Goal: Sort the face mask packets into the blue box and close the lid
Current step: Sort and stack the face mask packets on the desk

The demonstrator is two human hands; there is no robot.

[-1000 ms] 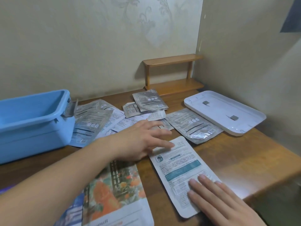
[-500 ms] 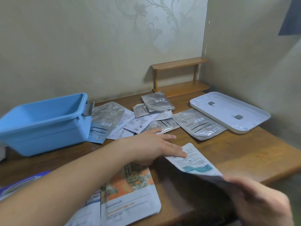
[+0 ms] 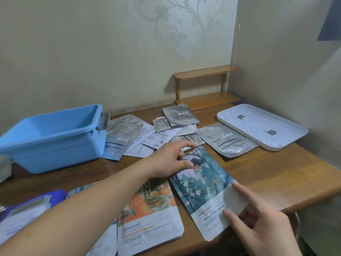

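A teal flower-print face mask packet (image 3: 203,183) lies picture side up near the table's front edge. My left hand (image 3: 171,159) pinches its top left edge. My right hand (image 3: 258,224) holds its lower right corner with fingers on top; the thumb is hidden. An orange flower-print packet (image 3: 147,209) lies just left of it, partly under my left forearm. Several grey and white packets (image 3: 227,139) are scattered in the middle of the table. The open blue box (image 3: 88,129) stands at the left. Its white lid (image 3: 262,126) lies upside down at the right.
A small wooden shelf (image 3: 203,89) stands in the back corner against the wall. More packets, one purple (image 3: 27,204), lie at the front left under my arm. Walls close the table at the back and right. The table's front edge (image 3: 276,209) runs under my right hand.
The packet, text side up a second ago, was lifted by my right hand and turned over; it now shows its teal picture side. My left hand moved onto its top edge.
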